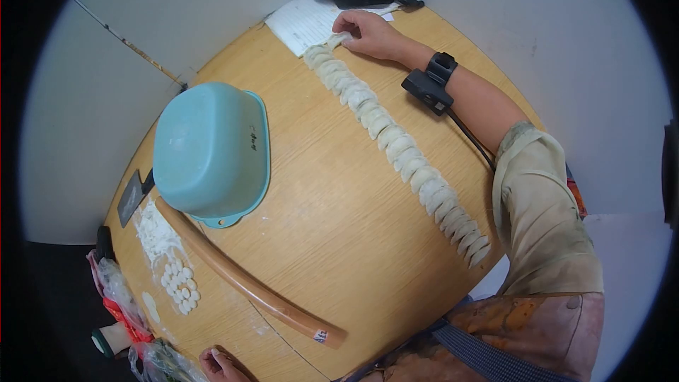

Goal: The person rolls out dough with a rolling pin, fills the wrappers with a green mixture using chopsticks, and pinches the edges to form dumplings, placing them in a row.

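Note:
A long row of dumplings [398,147] runs diagonally across the wooden table. At its far end, my right hand [371,35] is closed around a dumpling [338,40], fingers pinching it beside the last ones in the row. A strap with a black device circles that wrist. My left hand [222,366] shows only in part at the bottom edge, by the near side of the table. Its fingers are loosely curled together, and I see nothing in them. Small pieces of dough [180,286] lie up and to the left of it.
An upturned light-blue basin [212,148] stands left of the row. A long brown rolling pin [247,281] lies before it. Flour [157,231], a dark-handled cleaver [130,198] and plastic bags [117,290] are at left. Printed paper [293,22] lies at the far end.

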`<action>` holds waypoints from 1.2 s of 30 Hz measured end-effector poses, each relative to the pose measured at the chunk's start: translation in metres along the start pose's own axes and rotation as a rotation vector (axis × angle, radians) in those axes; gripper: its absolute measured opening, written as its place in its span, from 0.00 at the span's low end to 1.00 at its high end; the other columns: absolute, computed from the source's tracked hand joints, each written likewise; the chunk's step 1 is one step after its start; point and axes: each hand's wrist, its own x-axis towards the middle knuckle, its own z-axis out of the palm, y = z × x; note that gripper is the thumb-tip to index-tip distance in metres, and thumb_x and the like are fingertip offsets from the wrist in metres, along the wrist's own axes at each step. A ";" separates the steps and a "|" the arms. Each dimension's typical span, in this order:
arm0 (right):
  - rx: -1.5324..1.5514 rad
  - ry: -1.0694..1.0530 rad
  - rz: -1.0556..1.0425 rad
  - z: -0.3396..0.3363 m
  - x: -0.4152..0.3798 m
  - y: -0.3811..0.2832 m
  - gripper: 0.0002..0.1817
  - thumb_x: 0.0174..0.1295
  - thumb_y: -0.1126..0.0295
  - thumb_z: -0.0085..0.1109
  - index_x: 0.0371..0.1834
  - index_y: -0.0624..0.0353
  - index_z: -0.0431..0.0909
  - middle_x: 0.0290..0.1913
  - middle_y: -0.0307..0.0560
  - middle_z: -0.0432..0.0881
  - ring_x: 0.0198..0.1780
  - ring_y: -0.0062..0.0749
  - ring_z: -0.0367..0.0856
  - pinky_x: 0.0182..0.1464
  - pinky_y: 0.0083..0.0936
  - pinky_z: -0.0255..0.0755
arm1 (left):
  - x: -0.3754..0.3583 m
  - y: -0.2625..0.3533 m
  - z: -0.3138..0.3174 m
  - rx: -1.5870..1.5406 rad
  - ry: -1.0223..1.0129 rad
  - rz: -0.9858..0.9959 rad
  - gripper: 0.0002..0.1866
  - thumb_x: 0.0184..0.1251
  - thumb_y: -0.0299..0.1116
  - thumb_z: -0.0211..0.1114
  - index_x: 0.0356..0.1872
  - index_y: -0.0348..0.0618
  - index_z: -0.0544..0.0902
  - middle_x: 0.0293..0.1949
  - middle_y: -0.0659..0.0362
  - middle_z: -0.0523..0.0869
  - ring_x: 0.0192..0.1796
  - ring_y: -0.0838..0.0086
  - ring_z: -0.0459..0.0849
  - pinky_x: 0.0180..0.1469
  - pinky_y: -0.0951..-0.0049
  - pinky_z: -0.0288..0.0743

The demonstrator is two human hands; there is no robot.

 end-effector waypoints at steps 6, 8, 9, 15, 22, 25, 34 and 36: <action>-0.032 0.003 -0.003 0.000 0.001 -0.002 0.10 0.59 0.76 0.62 0.44 0.61 0.78 0.42 0.43 0.82 0.45 0.28 0.81 0.50 0.25 0.75 | 0.000 0.002 0.002 -0.016 -0.002 0.002 0.09 0.74 0.32 0.63 0.36 0.38 0.77 0.26 0.65 0.72 0.26 0.82 0.66 0.27 0.83 0.61; -0.058 0.008 -0.009 0.000 0.000 -0.002 0.10 0.59 0.76 0.62 0.44 0.61 0.78 0.42 0.43 0.82 0.44 0.27 0.80 0.48 0.25 0.75 | 0.000 0.002 0.001 -0.016 -0.005 0.000 0.09 0.74 0.33 0.63 0.36 0.38 0.77 0.26 0.65 0.72 0.26 0.82 0.66 0.27 0.83 0.61; -0.059 0.006 -0.007 0.000 0.000 -0.001 0.10 0.59 0.75 0.63 0.43 0.60 0.78 0.41 0.43 0.82 0.43 0.27 0.80 0.47 0.25 0.74 | 0.000 0.000 0.001 -0.018 -0.004 -0.002 0.09 0.74 0.33 0.63 0.36 0.38 0.77 0.27 0.65 0.73 0.26 0.82 0.67 0.26 0.83 0.62; -0.051 0.024 -0.051 0.001 0.001 0.002 0.10 0.59 0.75 0.63 0.44 0.60 0.78 0.39 0.42 0.82 0.42 0.26 0.79 0.46 0.24 0.74 | -0.001 0.008 0.002 0.029 0.007 0.005 0.09 0.73 0.32 0.62 0.37 0.36 0.78 0.27 0.62 0.75 0.26 0.80 0.69 0.27 0.81 0.64; 0.060 0.018 -0.066 -0.001 0.002 0.008 0.19 0.54 0.69 0.67 0.49 0.62 0.79 0.42 0.49 0.84 0.45 0.34 0.82 0.50 0.29 0.77 | 0.001 0.005 0.000 0.092 0.004 0.020 0.10 0.72 0.32 0.63 0.39 0.34 0.79 0.29 0.58 0.78 0.28 0.76 0.72 0.29 0.80 0.68; 0.101 -0.012 -0.008 -0.015 -0.008 -0.001 0.18 0.57 0.70 0.67 0.50 0.61 0.78 0.44 0.44 0.83 0.47 0.29 0.81 0.53 0.27 0.75 | 0.002 -0.014 0.002 -0.270 -0.014 -0.060 0.03 0.76 0.26 0.57 0.40 0.39 0.75 0.29 0.66 0.72 0.29 0.84 0.68 0.31 0.84 0.62; -0.042 0.030 0.236 -0.134 -0.090 -0.078 0.25 0.60 0.59 0.67 0.55 0.63 0.76 0.52 0.53 0.80 0.53 0.38 0.78 0.56 0.33 0.74 | 0.005 -0.017 -0.005 -0.225 -0.130 0.019 0.06 0.76 0.29 0.59 0.38 0.39 0.78 0.28 0.66 0.76 0.29 0.84 0.70 0.31 0.83 0.64; -0.084 0.107 0.277 -0.156 -0.117 -0.117 0.25 0.58 0.60 0.68 0.54 0.65 0.78 0.50 0.54 0.82 0.51 0.37 0.81 0.53 0.31 0.76 | 0.002 -0.011 -0.001 -0.326 -0.164 0.002 0.06 0.76 0.29 0.59 0.38 0.39 0.78 0.28 0.66 0.76 0.29 0.84 0.70 0.31 0.83 0.64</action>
